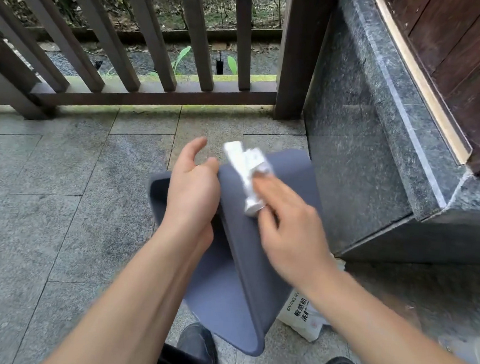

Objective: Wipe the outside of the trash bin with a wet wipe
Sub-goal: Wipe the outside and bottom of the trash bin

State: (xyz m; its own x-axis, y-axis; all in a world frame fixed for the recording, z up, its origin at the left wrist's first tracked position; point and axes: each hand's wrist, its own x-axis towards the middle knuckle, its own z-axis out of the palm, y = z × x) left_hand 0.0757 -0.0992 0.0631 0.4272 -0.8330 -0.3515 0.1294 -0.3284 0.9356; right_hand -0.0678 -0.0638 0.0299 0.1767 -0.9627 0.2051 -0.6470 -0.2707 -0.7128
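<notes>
on the grey stone floor (pixel 57 195) of the balcony, a dark slatted railing (pixel 145 57) runs across the far side in front of you, and a polished dark granite block (pixel 359 163) rises on your right with brown wood panelling (pixel 469 71) above it. greenery and fallen leaves show through the gaps between the slats.

next in size is the trash bin (pixel 243 257), blue-grey plastic, tipped over on a slant so that one flat outer side faces up towards you. its far end lies near the foot of the granite block and its near corner sits just beside your dark shoes (pixel 198 343).

your left hand (pixel 191 189) grips the bin at its edge on the left side: the thumb lies on the outer face and the fingers curl over the rim, with the forefinger lifted and pointing away from the rest. your right hand (pixel 289 229) is blurred; its fingers are laid fairly straight and close together, pressing the wet wipe (pixel 248 171) flat against the upturned side of the bin. whether the thumb pinches the wipe you cannot tell from this view.

the wipe is white and crumpled, its far end sticking out beyond your fingertips near the top of the bin.

a white wipes packet (pixel 305 318) with printed characters lies on the floor under your right forearm, partly hidden by the bin.
</notes>
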